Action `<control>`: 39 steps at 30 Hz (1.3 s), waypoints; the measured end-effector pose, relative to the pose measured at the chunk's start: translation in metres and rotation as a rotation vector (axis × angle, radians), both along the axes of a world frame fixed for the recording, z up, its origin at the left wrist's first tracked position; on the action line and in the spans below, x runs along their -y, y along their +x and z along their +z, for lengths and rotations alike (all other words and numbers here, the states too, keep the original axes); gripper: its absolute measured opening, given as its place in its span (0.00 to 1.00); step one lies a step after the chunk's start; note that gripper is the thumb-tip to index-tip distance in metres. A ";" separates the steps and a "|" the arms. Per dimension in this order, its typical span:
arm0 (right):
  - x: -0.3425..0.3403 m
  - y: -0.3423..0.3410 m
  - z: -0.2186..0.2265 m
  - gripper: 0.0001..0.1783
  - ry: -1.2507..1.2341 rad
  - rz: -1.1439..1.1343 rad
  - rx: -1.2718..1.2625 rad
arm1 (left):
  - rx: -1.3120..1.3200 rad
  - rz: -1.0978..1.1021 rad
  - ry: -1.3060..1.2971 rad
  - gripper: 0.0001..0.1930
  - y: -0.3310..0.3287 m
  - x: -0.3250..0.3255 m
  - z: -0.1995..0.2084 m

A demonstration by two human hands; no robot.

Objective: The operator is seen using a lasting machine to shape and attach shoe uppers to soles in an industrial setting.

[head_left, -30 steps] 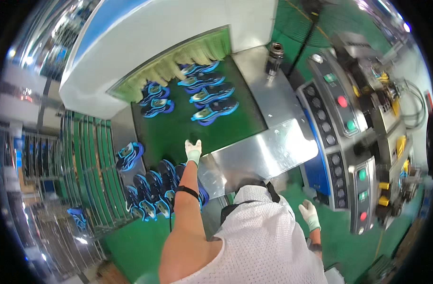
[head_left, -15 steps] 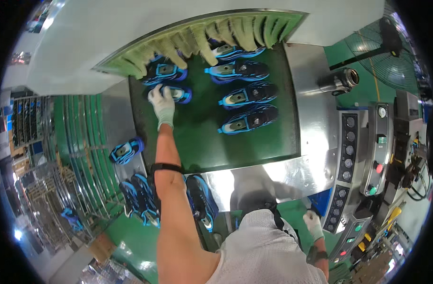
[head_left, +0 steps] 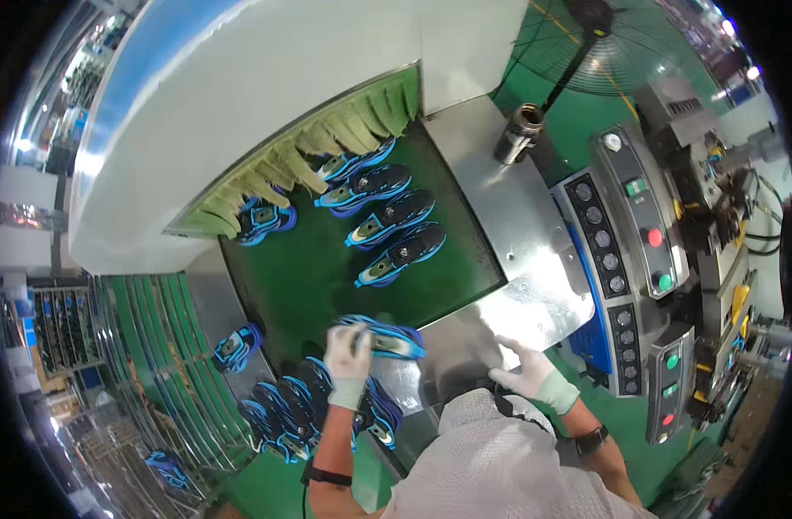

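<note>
My left hand (head_left: 348,359), in a white glove, grips one end of a blue and black sports shoe (head_left: 396,340) over the near edge of the green conveyor belt (head_left: 296,303). To the right, my gloved right hand (head_left: 532,376) is open above the metal ledge, fingers apart and holding nothing. Further up the belt lies a slanted row of similar shoes, the nearest of them a black and blue shoe (head_left: 402,254). Another shoe (head_left: 264,220) sits at the belt's left, close under the fringe curtain. Below my left hand stand several shoes (head_left: 283,411) side by side.
A pale fringe curtain (head_left: 301,149) hangs across the machine opening. One shoe (head_left: 238,348) rests on the left metal side beside a wire rack (head_left: 166,363). A metal flask (head_left: 519,134) stands on the right ledge (head_left: 478,164). Control panels (head_left: 642,212) and a fan (head_left: 586,52) lie beyond.
My left hand has drawn a shoe from the belt's left side toward me. My right hand has come up from the lower right over the ledge. The view has turned.
</note>
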State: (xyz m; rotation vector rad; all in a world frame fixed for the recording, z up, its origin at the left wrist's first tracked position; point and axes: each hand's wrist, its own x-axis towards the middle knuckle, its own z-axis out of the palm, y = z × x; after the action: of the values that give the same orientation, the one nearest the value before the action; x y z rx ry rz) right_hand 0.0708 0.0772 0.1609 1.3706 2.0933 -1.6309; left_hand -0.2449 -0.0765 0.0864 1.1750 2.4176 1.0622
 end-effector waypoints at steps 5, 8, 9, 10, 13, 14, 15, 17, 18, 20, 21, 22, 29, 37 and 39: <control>0.016 0.007 -0.009 0.35 0.292 0.204 0.018 | 0.153 -0.563 -0.058 0.11 0.146 -0.069 0.038; -0.003 0.074 -0.004 0.30 0.213 -0.082 0.122 | 0.155 -0.858 0.013 0.11 0.219 -0.125 0.057; -0.004 0.100 0.005 0.30 0.239 -0.236 0.056 | 0.126 -0.970 0.003 0.10 0.242 -0.146 0.072; -0.002 0.125 0.013 0.31 0.270 -0.380 -0.012 | 0.119 -1.071 0.066 0.12 0.266 -0.162 0.083; 0.012 0.223 0.025 0.33 0.186 -0.717 -0.035 | 0.260 -1.301 0.368 0.20 0.347 -0.209 0.129; 0.024 0.255 0.027 0.33 0.167 -0.806 -0.077 | 0.316 -1.329 0.353 0.23 0.372 -0.217 0.145; 0.037 0.280 0.045 0.31 0.069 -0.959 -0.195 | 0.277 -1.337 0.393 0.25 0.393 -0.229 0.146; 0.076 0.325 0.050 0.30 0.086 -1.197 -0.382 | 0.396 -1.338 0.463 0.24 0.443 -0.242 0.167; 0.095 0.341 0.051 0.29 0.076 -1.356 -0.565 | 0.435 -1.328 0.449 0.24 0.466 -0.243 0.169; 0.118 0.368 0.092 0.28 0.125 -1.587 -0.804 | 0.518 -1.346 0.409 0.23 0.510 -0.245 0.170; 0.140 0.391 0.065 0.28 0.092 -1.671 -0.859 | 0.558 -1.341 0.356 0.23 0.533 -0.244 0.170; 0.152 0.404 0.075 0.27 0.097 -1.774 -0.932 | 0.596 -1.334 0.298 0.22 0.557 -0.245 0.172; 0.180 0.477 0.058 0.27 0.515 -2.023 -1.376 | 0.492 -1.542 0.048 0.28 0.780 -0.280 0.133; 0.198 0.507 0.067 0.44 0.701 -2.186 -1.276 | 0.083 -1.346 0.002 0.45 0.977 -0.357 -0.016; 0.204 0.501 0.061 0.43 0.703 -2.262 -1.175 | 0.057 -1.316 0.131 0.43 0.984 -0.363 -0.024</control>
State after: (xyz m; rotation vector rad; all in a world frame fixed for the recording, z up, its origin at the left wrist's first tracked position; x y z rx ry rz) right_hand 0.5720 -0.1266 0.2220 -1.0057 0.0710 0.4533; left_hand 0.7388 0.2863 0.0629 2.1650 1.0064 0.7154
